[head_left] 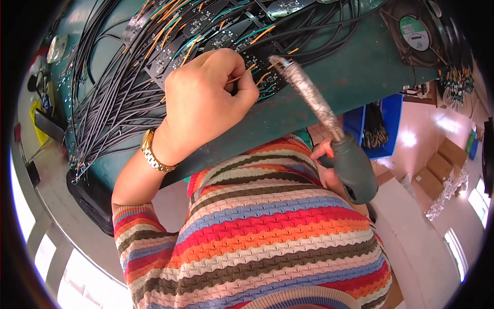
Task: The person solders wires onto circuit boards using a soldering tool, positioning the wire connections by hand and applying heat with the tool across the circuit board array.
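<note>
My left hand (206, 95), with a gold watch (153, 153) on its wrist, is closed in a pinch on a thin orange wire (234, 80). Beneath it lie dark circuit boards (180, 38) with small components and green and orange leads; my fingers hide part of them. My right hand (326, 154), mostly hidden, is wrapped round the dark grey handle of a hot-air gun (359, 170). The gun's silvery metal tube (311, 98) slants up to the left, its tip just right of my left fingertips, over the boards' edge.
Many black cables (110, 98) fan over the left of the green table (355, 67). A fan (414, 33) stands at the far right beside more wire ends (458, 85). Below the table edge sits a blue bin (393, 126) with cables inside. Cardboard boxes (440, 167) rest on the floor.
</note>
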Motion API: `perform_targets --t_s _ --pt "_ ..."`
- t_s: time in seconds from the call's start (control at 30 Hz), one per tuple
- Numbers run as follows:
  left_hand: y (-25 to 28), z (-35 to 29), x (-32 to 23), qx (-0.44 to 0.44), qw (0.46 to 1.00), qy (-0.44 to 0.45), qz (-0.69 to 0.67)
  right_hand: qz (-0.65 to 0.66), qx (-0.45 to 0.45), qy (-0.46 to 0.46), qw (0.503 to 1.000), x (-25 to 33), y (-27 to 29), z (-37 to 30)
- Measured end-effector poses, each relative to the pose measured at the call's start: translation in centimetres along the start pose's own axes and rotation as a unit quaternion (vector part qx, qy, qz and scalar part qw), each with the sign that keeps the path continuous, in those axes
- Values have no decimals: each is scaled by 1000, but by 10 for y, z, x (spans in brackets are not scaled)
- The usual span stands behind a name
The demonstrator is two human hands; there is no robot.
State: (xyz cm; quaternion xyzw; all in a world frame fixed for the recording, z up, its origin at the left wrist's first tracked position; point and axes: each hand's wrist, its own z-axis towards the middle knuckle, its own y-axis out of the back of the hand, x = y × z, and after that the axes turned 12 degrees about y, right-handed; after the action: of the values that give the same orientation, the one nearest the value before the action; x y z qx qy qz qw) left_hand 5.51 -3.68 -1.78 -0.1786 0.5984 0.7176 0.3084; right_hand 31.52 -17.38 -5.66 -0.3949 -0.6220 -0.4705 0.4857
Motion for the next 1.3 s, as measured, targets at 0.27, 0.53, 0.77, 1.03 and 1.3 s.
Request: perform_targets --t_s 0.27,0.53,0.77,1.03,1.3 --pt "3 -1 -4 12 1000 5 12 -49 118 53 990 40 18 18" --pt "5 3 -9 24 999 24 14 -129 147 54 979 25 16 16" --pt "3 5 -6 25 998 31 45 -197 90 174 961 26 9 28" --pt "3 5 -7 12 998 16 59 -188 94 101 972 48 1 42" --pt "5 7 -8 24 997 30 60 -164 -18 45 985 55 -19 48"
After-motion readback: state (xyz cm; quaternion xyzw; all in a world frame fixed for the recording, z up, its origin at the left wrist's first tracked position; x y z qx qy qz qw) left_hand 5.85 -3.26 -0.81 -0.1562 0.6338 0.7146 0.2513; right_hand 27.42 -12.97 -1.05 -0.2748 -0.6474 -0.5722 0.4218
